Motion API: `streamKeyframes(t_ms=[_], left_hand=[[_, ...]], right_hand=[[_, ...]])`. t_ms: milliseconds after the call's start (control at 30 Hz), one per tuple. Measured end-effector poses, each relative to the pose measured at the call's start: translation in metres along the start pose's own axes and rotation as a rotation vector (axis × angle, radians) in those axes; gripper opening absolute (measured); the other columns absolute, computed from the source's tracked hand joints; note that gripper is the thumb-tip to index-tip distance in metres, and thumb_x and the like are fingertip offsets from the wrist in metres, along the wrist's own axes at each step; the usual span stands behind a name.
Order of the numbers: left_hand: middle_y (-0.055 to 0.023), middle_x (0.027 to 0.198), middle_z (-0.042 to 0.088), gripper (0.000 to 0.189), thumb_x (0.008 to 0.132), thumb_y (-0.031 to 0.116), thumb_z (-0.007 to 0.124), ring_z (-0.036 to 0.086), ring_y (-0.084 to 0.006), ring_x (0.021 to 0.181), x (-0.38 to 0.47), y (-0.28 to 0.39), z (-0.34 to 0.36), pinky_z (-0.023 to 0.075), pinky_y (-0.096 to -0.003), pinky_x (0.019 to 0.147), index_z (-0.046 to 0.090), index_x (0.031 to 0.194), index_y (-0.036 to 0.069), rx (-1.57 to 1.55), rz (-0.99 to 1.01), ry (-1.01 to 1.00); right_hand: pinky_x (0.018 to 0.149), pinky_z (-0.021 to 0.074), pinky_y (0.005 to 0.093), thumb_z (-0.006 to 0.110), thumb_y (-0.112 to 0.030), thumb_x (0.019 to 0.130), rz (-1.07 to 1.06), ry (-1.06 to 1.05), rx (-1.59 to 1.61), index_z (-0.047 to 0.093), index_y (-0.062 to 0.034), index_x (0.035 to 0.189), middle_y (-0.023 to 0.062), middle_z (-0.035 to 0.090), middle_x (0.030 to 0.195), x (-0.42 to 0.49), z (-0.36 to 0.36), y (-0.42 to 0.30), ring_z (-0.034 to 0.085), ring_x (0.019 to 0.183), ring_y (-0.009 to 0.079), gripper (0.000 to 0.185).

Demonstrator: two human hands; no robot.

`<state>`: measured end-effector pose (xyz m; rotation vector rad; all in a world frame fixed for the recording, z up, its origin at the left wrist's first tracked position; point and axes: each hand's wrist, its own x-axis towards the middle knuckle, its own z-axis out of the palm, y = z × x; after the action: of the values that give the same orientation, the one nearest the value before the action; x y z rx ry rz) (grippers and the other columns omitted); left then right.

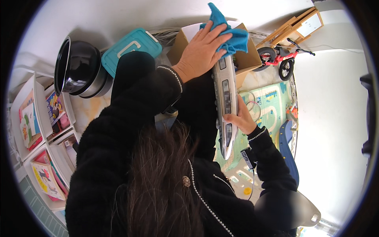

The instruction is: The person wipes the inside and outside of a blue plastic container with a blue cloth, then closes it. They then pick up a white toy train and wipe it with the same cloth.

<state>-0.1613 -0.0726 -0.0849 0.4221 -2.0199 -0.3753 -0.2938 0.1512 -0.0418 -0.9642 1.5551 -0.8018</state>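
Note:
A white and grey toy train (226,97) with dark windows stands lengthwise before me, its pointed nose towards me. My right hand (243,117) grips its right side near the nose, thumb across the top. At the far end my left hand (204,47) holds a crumpled blue cloth (237,38) against the train. The cloth covers that end. Just behind it is an opened cardboard box (247,50), with its contents mostly hidden by the train and my hand.
Left of my knee are a teal lidded storage box (142,41) and a glossy black pot (83,63). White bins (44,118) with books stand further left. A red balance bike (281,60), a wooden easel (291,26) and a green play mat (268,103) lie to the right.

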Motion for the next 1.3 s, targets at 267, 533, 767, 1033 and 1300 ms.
streamKeyframes(t_ms=[267, 533, 767, 1033, 1300], left_hand=[[-0.0181, 0.152, 0.035, 0.067, 0.081, 0.014, 0.071, 0.028, -0.0424, 0.142, -0.062, 0.072, -0.023, 0.0288, -0.0498, 0.115, 0.044, 0.141, 0.006, -0.267, 0.063, -0.398], [-0.0173, 0.147, 0.041, 0.053, 0.085, 0.016, 0.065, 0.039, -0.0411, 0.135, 0.004, 0.0, -0.002, 0.0356, -0.0499, 0.11, 0.05, 0.134, 0.004, -0.058, -0.07, -0.047], [-0.0205, 0.154, 0.031, 0.063, 0.08, 0.004, 0.068, 0.026, -0.0452, 0.143, -0.043, 0.042, -0.012, 0.0275, -0.052, 0.117, 0.045, 0.139, 0.0, -0.229, 0.034, -0.269], [-0.0164, 0.147, 0.044, 0.043, 0.087, 0.006, 0.058, 0.037, -0.0399, 0.14, -0.034, 0.035, -0.004, 0.0348, -0.0473, 0.113, 0.056, 0.13, 0.002, -0.134, 0.203, -0.218], [-0.0169, 0.15, 0.039, 0.055, 0.083, 0.006, 0.065, 0.027, -0.0447, 0.142, -0.022, 0.045, -0.002, 0.0281, -0.0507, 0.116, 0.051, 0.135, 0.002, -0.232, 0.114, -0.273]], right_hand=[[0.091, 0.0461, 0.0295, 0.073, -0.018, 0.075, 0.02, 0.009, 0.024, 0.031, 0.003, 0.142, 0.0081, 0.053, 0.114, -0.001, -0.003, 0.011, 0.054, 0.101, 0.0139, 0.082], [0.089, 0.0473, 0.0301, 0.072, -0.016, 0.074, 0.007, -0.01, 0.048, 0.029, -0.0003, 0.144, 0.0079, 0.054, 0.114, -0.001, -0.001, 0.001, 0.055, 0.1, 0.0149, 0.084], [0.091, 0.0471, 0.0309, 0.071, -0.013, 0.075, 0.027, 0.002, 0.169, 0.031, -0.0021, 0.145, 0.0086, 0.055, 0.119, -0.003, -0.003, 0.009, 0.056, 0.104, 0.0165, 0.081], [0.091, 0.0473, 0.0303, 0.069, -0.011, 0.077, -0.063, -0.013, 0.133, 0.034, -0.0027, 0.145, 0.0076, 0.054, 0.12, -0.002, -0.005, 0.007, 0.056, 0.104, 0.0154, 0.077], [0.091, 0.0482, 0.0297, 0.068, -0.016, 0.079, -0.059, 0.001, 0.19, 0.029, -0.0008, 0.147, 0.01, 0.054, 0.121, -0.001, -0.003, 0.01, 0.056, 0.107, 0.0166, 0.08]])
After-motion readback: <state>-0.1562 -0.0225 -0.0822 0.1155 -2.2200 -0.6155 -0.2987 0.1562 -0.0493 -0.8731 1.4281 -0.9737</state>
